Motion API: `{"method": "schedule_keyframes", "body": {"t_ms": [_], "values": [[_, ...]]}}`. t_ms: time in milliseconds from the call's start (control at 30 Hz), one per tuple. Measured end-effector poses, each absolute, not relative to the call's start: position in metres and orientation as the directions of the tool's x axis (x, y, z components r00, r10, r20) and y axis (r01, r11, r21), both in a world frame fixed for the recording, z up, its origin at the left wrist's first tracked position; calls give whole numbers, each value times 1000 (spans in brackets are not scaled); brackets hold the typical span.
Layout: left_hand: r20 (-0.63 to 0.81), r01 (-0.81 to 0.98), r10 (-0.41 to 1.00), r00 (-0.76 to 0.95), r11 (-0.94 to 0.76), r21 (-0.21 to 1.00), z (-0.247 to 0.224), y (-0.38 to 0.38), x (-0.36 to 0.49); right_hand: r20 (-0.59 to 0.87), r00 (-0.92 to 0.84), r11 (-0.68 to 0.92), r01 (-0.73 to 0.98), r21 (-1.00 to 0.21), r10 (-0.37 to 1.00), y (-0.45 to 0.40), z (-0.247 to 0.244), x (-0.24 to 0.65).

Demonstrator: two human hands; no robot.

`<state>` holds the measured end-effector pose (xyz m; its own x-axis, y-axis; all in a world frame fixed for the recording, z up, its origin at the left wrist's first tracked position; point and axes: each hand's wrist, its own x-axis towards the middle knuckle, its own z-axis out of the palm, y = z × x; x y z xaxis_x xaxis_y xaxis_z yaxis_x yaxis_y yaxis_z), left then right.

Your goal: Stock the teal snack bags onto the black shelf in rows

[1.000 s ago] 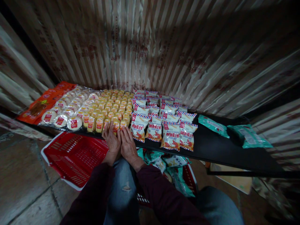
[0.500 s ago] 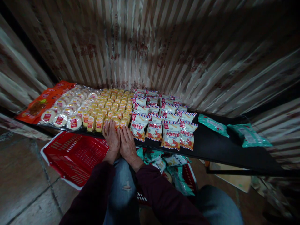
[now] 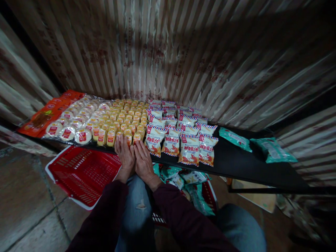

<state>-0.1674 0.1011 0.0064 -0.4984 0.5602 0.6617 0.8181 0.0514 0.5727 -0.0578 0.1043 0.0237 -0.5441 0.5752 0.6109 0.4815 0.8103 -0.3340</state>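
At the front edge of the black shelf (image 3: 236,168), my left hand (image 3: 125,154) lies with its fingers stretched out against the front of the small yellow wrapped cakes (image 3: 111,135). Right beside it, my right hand (image 3: 144,159) also has its fingers extended, touching the cakes at the end of their rows. Both hands look open, and the fingertips partly cover the front cakes. White snack bags with red lettering (image 3: 154,137) stand in rows just right of my right hand. Round white wrapped cakes (image 3: 83,135) lie in rows on the left.
Orange packets (image 3: 43,117) lie at the shelf's left end, two teal bags (image 3: 235,139) toward its right. Below the shelf are a red basket (image 3: 86,178) on the left and another basket (image 3: 210,196) holding teal bags (image 3: 198,199). A striped curtain (image 3: 157,45) hangs behind.
Both hands stay at the front of the yellow cakes with almost no movement. The view has shifted slightly, so the right end of the shelf appears a little further left.
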Motion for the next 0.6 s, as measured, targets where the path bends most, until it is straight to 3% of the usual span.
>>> {"method": "schedule_keyframes", "body": {"t_ms": [233, 400, 600], "values": [[671, 823, 602, -434, -37, 566, 20, 81, -153, 559, -569, 796, 466, -386, 603, 88, 35, -41], [674, 800, 685, -278, -223, 556, 32, 62, -130, 543, -530, 759, 470, -451, 651, 65, 44, -10], [453, 689, 869, -201, -204, 696, 38, 25, -58, 552, -423, 693, 505, -515, 719, 25, 31, 56]]}}
